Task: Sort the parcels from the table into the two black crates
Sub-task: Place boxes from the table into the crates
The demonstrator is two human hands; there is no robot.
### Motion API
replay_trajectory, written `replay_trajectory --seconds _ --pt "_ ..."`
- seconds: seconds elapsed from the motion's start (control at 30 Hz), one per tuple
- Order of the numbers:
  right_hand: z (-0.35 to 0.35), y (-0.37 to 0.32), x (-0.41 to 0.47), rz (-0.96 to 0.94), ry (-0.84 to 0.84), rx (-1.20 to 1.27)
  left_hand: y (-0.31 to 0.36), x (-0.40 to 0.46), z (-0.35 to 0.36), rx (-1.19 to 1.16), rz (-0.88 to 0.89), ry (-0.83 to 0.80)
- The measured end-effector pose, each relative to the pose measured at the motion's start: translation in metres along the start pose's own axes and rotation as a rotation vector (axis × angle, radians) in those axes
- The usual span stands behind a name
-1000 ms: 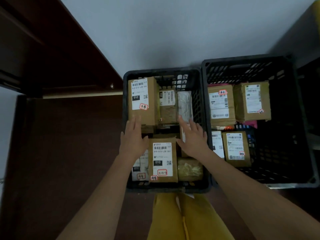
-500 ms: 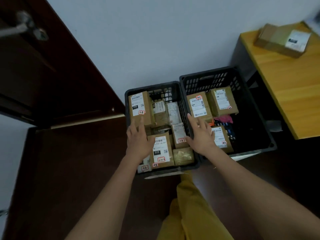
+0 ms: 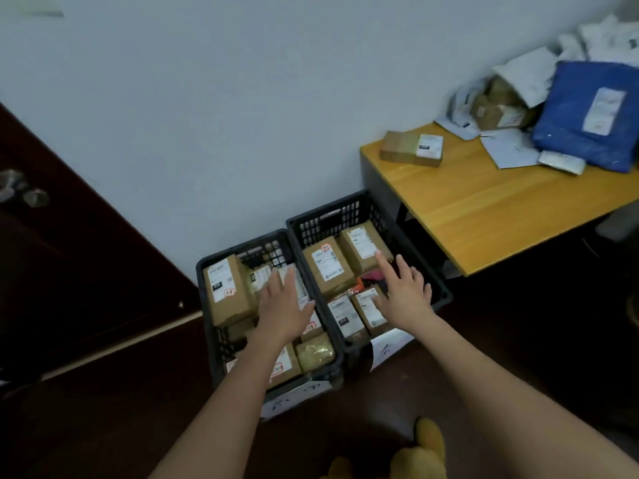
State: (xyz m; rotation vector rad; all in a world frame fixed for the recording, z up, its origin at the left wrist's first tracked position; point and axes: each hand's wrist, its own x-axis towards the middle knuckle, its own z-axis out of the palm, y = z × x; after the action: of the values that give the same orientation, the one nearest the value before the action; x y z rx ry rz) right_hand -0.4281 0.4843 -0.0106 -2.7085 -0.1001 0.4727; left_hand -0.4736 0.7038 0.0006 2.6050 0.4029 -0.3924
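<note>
Both hands are lifting away from the left crate [image 3: 207, 267], and the view is now taking in the table [image 3: 501, 209] — which suggests the person is turning for another parcel. The left hand [image 3: 281, 305] is hovering flat, fingers spread, holding nothing, above the left crate's boxes. The right hand [image 3: 404, 292] is hanging over the right crate [image 3: 442, 299], fingers splayed — empty. Beyond its fingertips, a cardboard parcel [image 3: 411, 148] and a blue mailer [image 3: 587, 112] are waiting on the table.
</note>
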Motion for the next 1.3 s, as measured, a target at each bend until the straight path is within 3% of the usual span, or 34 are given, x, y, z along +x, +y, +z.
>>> replay_trajectory --seconds 0.63,0.9,1.3 --pt "-0.229 0.317 0.023 0.267 0.231 -0.003 0.403 0.071 0.122 0.141 0.384 -0.143" --pt "-0.249 0.348 0.089 0.239 0.189 0.051 0.447 0.133 0.126 0.208 0.345 -0.124" --pt "-0.278 0.357 0.251 0.235 0.055 0.009 0.481 0.299 0.122 0.154 0.227 -0.16"
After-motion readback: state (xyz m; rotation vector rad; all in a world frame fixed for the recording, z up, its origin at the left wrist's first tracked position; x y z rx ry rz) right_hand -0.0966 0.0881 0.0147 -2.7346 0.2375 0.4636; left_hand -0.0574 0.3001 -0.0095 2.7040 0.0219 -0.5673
